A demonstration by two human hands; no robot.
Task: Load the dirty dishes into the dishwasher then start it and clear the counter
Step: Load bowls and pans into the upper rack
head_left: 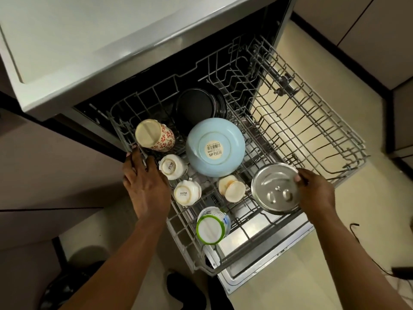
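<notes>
The steel lid (276, 190) is at the front right corner of the dishwasher's upper rack (301, 121), and the right hand (316, 194) holds it by the rim, the fingers curled over the edge. It seems not yet settled between the wires, so if the hand lets go too early, the lid can slide flat, fall through to the open door (263, 256) below, or knock the small cup (232, 189) that lies tilted just beside it. The left hand (146, 186) grips the left edge of the rack, the fingers bent over the wire, probably to keep it steady; a push there can shake the two white cups (178, 180) and the flowered mug (155, 135). The blue bowl (215, 147) stands upside down in the middle and still carries a paper price sticker, which may come off in the wash.
</notes>
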